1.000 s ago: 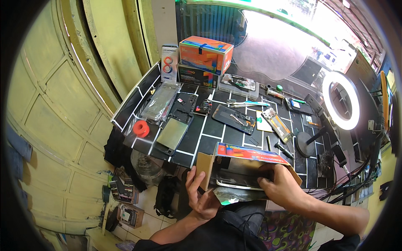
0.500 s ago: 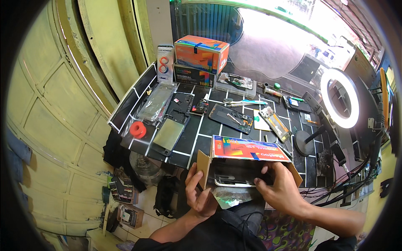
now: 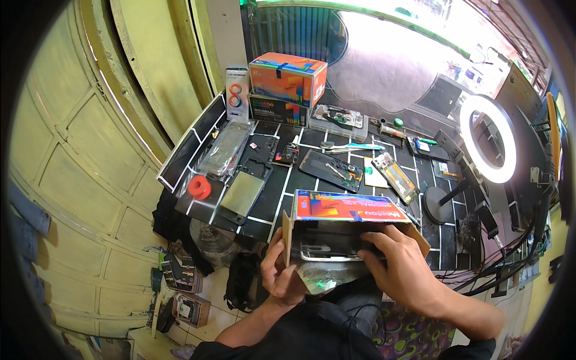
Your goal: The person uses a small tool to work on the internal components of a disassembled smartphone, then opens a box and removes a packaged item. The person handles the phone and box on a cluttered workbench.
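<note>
A cardboard box (image 3: 354, 207), printed orange and blue, lies opened toward me above my lap. My left hand (image 3: 281, 276) holds its left side, fingers wrapped by the brown end flap (image 3: 287, 237). Inside, a dark flat phone part with a white rim (image 3: 318, 254) is visible, with other dark flat pieces behind it. My right hand (image 3: 399, 264) reaches into the opening, thumb and fingers curled together at those pieces. What exactly its fingertips grip is hidden. A greyish, shiny flap (image 3: 321, 276) hangs below the opening.
The black tiled workbench bears a red spool (image 3: 198, 188), phone frames (image 3: 393, 177), a phone back (image 3: 332, 170) and tweezers (image 3: 354, 147). Two stacked boxes (image 3: 288, 78) stand at the back. A lit ring lamp (image 3: 509, 144) and cables (image 3: 522, 258) are at the right.
The box has shifted slightly left and tipped a little. My right hand has moved left, its fingers farther along the pieces inside. My left hand keeps its hold.
</note>
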A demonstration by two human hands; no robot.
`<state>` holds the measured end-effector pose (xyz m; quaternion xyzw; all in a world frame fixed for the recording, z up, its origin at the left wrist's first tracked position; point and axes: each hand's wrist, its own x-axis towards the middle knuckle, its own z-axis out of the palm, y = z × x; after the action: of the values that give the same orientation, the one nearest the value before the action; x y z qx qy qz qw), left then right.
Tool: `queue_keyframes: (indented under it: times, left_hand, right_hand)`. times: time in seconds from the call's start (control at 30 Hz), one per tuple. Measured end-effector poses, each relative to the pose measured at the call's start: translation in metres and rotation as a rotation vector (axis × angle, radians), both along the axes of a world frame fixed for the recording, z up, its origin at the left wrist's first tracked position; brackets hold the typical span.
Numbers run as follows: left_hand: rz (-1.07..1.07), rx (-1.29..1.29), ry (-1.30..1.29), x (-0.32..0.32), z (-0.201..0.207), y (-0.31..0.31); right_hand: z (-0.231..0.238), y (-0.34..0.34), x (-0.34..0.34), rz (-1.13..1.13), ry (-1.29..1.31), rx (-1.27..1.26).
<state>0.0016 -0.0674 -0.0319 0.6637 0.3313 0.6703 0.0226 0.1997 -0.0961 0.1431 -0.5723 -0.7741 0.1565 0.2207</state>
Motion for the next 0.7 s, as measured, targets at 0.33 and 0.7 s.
queue_keyframes:
  times: [0.33,0.7]
  left_hand:
    - [0.057,0.036,-0.023,-0.010,0.002,0.022]
    - [-0.014,-0.195,-0.360,-0.004,0.007,0.044]
  right_hand:
    - [0.005,0.002,0.016,-0.207,0.290,0.657]
    - [0.027,0.063,0.031,-0.055,0.569,0.036]
